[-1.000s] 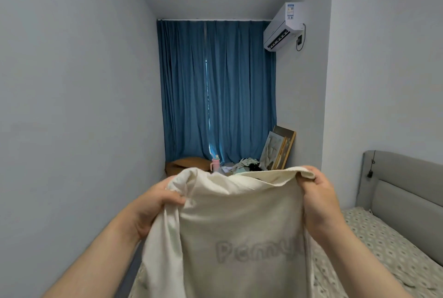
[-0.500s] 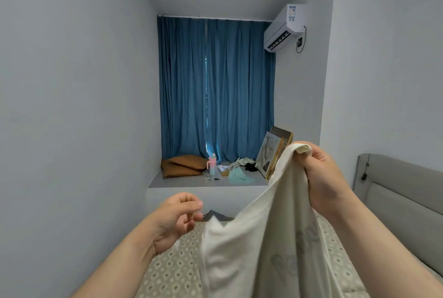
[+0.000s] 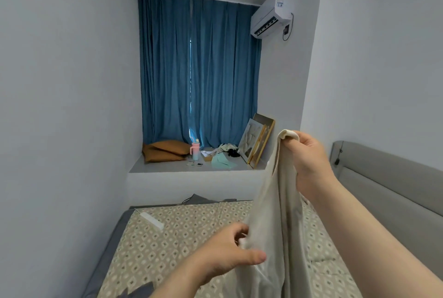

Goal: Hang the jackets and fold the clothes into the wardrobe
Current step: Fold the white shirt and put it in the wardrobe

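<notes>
Room: pale walls, a blue curtain [image 3: 199,70] closed at the far end, an air conditioner [image 3: 271,14] high on the right wall.
Ledge [image 3: 167,169]: runs under the curtain and carries brown cushions [image 3: 165,151], a pink bottle [image 3: 195,150], loose clothes [image 3: 225,149] and picture frames [image 3: 257,142] leaning on the wall.
Bed [image 3: 167,238]: patterned cover below the hands, grey headboard [image 3: 383,190] on the right.
Garment [image 3: 275,202]: cream cloth, held in the air over the bed, hanging from the upper hand down past the lower one and out of view at the bottom.
Right hand [image 3: 309,154]: raised near the frames, its fingers [image 3: 304,139] curled tight on the garment's top corner, which folds over the fingertips.
Left hand [image 3: 227,249]: lower and nearer, its fingers [image 3: 236,230] bent into a bunched fold at the cloth's left edge, thumb stretched out against the fabric.
Between the hands: the cloth hangs in a narrow, slack band.
</notes>
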`<action>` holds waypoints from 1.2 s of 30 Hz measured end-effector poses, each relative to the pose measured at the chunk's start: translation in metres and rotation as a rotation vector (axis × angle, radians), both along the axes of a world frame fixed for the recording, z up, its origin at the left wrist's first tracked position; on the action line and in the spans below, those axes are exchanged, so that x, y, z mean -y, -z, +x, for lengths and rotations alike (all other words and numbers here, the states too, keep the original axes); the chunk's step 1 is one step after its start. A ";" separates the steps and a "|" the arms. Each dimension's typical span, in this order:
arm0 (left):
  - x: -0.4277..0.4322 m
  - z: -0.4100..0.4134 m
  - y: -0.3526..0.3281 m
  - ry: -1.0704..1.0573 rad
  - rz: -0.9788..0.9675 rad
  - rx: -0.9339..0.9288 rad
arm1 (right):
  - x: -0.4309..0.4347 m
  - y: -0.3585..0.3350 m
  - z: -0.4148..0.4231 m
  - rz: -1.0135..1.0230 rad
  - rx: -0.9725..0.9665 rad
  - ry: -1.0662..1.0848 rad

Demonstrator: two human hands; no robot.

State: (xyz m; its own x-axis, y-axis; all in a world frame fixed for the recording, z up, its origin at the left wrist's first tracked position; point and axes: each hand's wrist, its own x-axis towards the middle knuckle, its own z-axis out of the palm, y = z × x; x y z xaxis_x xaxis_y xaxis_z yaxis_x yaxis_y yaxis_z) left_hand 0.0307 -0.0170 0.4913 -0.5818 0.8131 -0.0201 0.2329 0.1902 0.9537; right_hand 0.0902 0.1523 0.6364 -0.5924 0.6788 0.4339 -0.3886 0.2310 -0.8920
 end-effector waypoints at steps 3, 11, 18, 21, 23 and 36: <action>0.007 -0.004 0.010 -0.075 -0.031 -0.119 | 0.003 0.002 0.004 -0.007 0.010 0.030; 0.048 -0.046 0.035 -0.241 0.011 0.304 | 0.010 0.011 0.013 0.074 0.084 0.115; 0.061 -0.101 -0.002 -0.526 0.162 0.206 | -0.010 0.034 0.027 0.305 0.337 0.263; 0.055 -0.116 -0.026 -0.502 0.225 0.149 | -0.030 0.051 0.035 0.357 0.489 0.306; 0.041 -0.122 -0.038 -0.513 0.248 0.087 | -0.043 0.063 0.039 0.335 0.538 0.315; -0.125 -0.118 -0.021 -0.304 -0.092 -0.731 | -0.179 0.102 0.101 0.302 0.615 0.523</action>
State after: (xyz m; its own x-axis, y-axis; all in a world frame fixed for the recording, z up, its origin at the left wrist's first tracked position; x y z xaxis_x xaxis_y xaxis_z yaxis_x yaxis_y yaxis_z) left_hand -0.0871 0.1080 0.5124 -0.6699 0.6300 0.3929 0.7186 0.4170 0.5566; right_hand 0.1910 0.3308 0.5347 -0.4249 0.8372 0.3443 0.3654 0.5066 -0.7809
